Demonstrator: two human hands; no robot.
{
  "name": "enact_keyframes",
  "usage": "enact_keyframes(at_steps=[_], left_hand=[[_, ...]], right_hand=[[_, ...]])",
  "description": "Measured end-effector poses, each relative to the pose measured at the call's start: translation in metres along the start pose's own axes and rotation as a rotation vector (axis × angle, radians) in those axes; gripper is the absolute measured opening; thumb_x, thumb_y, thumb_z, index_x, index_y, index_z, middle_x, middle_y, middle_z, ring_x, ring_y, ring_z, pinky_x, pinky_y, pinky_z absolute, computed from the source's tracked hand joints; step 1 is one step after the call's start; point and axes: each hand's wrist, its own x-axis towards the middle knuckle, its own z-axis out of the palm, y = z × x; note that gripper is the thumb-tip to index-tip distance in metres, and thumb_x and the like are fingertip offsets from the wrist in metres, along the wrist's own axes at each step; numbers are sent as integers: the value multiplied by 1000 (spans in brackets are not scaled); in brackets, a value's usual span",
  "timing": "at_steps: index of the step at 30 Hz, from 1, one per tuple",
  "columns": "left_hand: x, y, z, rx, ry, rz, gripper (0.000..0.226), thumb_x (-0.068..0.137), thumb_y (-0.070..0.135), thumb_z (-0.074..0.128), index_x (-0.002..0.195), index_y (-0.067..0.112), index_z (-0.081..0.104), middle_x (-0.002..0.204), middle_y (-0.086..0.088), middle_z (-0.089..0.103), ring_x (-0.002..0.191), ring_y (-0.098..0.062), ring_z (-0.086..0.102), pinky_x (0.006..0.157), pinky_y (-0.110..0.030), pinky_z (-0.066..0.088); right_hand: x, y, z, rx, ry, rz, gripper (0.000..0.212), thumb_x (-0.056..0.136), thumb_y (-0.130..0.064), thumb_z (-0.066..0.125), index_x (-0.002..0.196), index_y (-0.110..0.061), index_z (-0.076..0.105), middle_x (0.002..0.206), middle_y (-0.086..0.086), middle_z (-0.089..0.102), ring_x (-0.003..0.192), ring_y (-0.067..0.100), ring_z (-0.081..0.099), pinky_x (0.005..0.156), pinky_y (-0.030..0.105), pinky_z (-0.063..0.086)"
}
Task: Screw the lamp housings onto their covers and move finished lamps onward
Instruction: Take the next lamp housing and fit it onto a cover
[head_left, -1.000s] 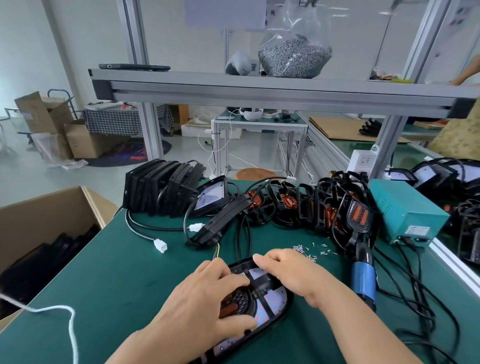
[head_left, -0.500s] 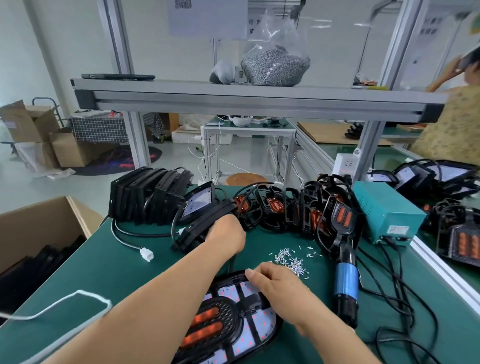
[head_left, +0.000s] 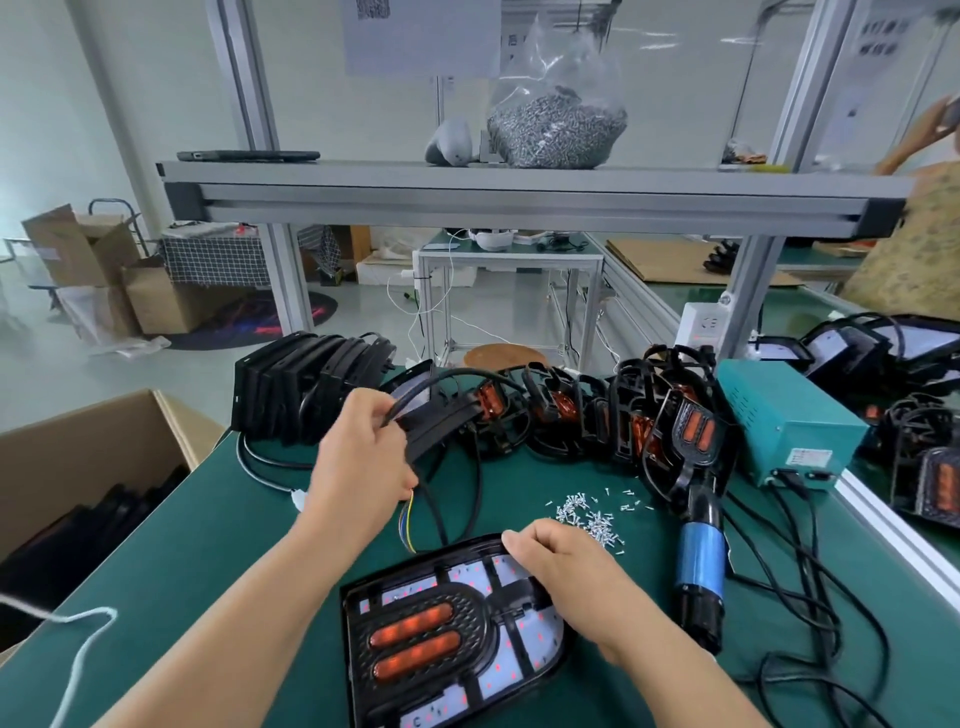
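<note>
A black lamp cover (head_left: 447, 644) with two orange lenses lies face up on the green bench in front of me. My right hand (head_left: 566, 577) rests on its far right corner, fingers curled over the rim. My left hand (head_left: 363, 462) reaches forward and grips a black lamp housing (head_left: 441, 426) with its cable, lifted at the edge of the row. Small silver screws (head_left: 592, 514) lie scattered beyond my right hand. A blue electric screwdriver (head_left: 701, 561) lies to the right.
A stack of black housings (head_left: 301, 395) stands at the back left, a row of covers (head_left: 597, 415) at the back middle. A teal power supply (head_left: 784, 426) sits right. An open cardboard box (head_left: 78, 478) stands left of the bench. Cables trail across the right side.
My left hand has left the cover, reached forward and taken hold of a housing with its cable. My right hand has stayed on the cover's far corner.
</note>
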Motion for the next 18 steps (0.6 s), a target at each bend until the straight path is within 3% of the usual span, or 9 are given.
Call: enact_keyframes(at_steps=[4,7,10,13,18], left_hand=[[-21,-14,-36,21,37,47,27,88,8,41,81,32,52,65,9,64,53,-18,66,57,-42,58],[-30,-28,-55,-56,125,21,35,90,0,41,75,31,52,66,5,63,51,-22,65,56,-43,56],[-35,-41,-72,-255,196,-52,34,92,-7,41,75,19,53,65,2,60,43,-15,59,41,-28,52],[-41,-60,-93,-329,195,-92,38,94,7,48,64,27,60,63,0,61,40,-15,57,37,-24,49],[-41,-104,-129,-50,197,-111,32,97,40,53,72,24,64,59,2,63,38,-10,52,42,-18,48]], right_hand=[[-2,1,0,-37,18,9,40,95,-50,59,66,-24,50,67,-9,47,63,10,41,63,29,34],[-2,2,1,-33,20,10,40,95,-51,59,61,-29,53,65,-11,49,64,10,43,65,31,36],[-2,2,2,-39,22,6,39,95,-50,59,60,-33,57,61,-17,52,61,4,46,64,26,38],[-3,3,4,-10,13,4,39,95,-48,60,62,-29,57,64,-16,55,64,5,49,68,27,41],[-6,4,6,-46,-28,-26,35,95,-51,59,73,-23,61,69,-15,60,64,2,51,69,24,42]])
